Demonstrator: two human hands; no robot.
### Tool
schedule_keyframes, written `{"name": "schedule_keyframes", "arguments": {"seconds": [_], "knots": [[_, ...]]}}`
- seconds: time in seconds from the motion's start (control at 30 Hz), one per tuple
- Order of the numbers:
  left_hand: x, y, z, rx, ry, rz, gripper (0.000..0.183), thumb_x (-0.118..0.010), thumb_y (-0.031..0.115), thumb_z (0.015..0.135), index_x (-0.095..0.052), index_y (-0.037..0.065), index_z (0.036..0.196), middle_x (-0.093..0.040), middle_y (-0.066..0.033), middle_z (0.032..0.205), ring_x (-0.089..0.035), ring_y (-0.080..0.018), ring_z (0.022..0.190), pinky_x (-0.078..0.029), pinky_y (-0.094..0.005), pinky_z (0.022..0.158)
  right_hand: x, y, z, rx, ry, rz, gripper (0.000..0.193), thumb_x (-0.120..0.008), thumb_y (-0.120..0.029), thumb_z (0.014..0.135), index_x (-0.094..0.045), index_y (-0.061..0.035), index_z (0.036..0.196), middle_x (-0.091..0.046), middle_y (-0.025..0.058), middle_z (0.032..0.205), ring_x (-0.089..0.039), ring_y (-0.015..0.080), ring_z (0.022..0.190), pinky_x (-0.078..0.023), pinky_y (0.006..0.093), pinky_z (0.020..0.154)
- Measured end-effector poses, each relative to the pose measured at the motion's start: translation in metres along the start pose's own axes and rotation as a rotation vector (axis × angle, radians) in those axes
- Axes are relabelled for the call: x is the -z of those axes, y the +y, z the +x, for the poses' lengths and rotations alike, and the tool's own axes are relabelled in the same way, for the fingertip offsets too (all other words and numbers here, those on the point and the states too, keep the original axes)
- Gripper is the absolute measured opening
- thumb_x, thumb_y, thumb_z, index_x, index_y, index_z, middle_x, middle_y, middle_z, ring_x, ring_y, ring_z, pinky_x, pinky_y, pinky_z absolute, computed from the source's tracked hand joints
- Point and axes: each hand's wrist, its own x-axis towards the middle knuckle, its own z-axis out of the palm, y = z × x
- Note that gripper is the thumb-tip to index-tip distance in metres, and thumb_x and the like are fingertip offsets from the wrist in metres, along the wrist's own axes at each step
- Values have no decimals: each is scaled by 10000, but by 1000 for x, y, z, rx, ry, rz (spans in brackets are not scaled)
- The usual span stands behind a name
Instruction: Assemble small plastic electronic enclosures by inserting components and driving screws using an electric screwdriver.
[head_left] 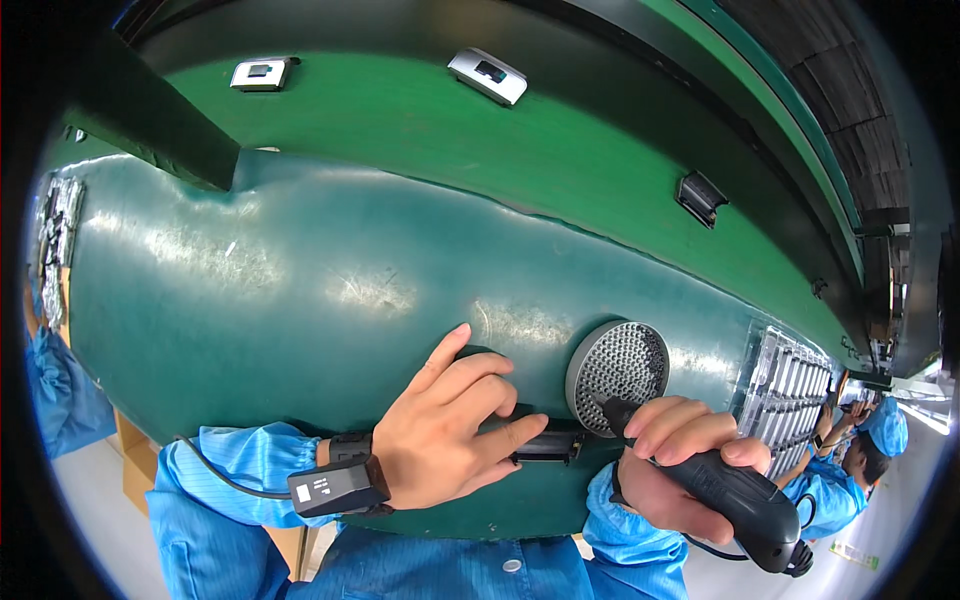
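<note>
A small dark part (548, 447) lay on the green table (300, 290) just below the centre of the frame, near the table's front edge. The left hand (445, 425) rested on it, index finger stretched along its top, thumb raised toward the upper right, the other fingers curled over a dark patch on the table. The hand pressed the part rather than closing around it. A black wrist device (338, 485) with a cable sat on the left wrist, over a blue sleeve.

The right hand (680, 460) gripped a black power tool (740, 500) at lower right, fingers wrapped tight around its body. The tool's tip pointed up and left and met the right end of the part; whether it touched could not be told. A cord left the tool's rear end at the lower right edge.

Just above the tool tip a round perforated grey disc (618, 365) lay on the table. To its right, a tray of silvery parts (790, 395) sat near the right end of the table.

Beyond the table ran a brighter green belt (500, 150). Two small grey devices (488, 76) rode on it at the upper middle and upper left, and a dark clip (700, 198) lay at upper right.

At far right another person in a blue cap (885, 428) and blue coat worked. At far left, more silvery parts (58, 240) lay by the table's end.
</note>
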Motion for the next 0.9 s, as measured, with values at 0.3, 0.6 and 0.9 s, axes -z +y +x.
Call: {"name": "schedule_keyframes", "arguments": {"seconds": [0.3, 0.6, 0.9], "knots": [[-2, -1, -2, -8, 16, 4, 546, -908, 225, 575, -813, 190, 1112, -547, -21, 995, -596, -292, 1202, -344, -657, 1188, 1, 3, -1, 12, 0, 23, 647, -632, -611, 984, -426, -52, 1236, -636, 157, 841, -627, 253, 606, -563, 386, 520], [-3, -3, -3, -26, 58, -26, 533, -900, 205, 591, -804, 174, 1114, -535, -27, 986, -595, -300, 1189, -367, -669, 1159, -34, -36, -8, -79, -154, 202, 641, -607, -606, 1001, -479, -66, 1321, -603, 134, 822, -590, 243, 598, -534, 390, 519], [-2, -4, -4, -25, 58, -24, 525, -896, 224, 617, -796, 178, 1130, -527, -25, 987, -589, -293, 1188, -362, -659, 1176, -45, -26, -20, -122, -195, 223, 671, -670, -589, 971, -474, -41, 1305, -643, 149, 839, -620, 242, 589, -540, 385, 513]]}}
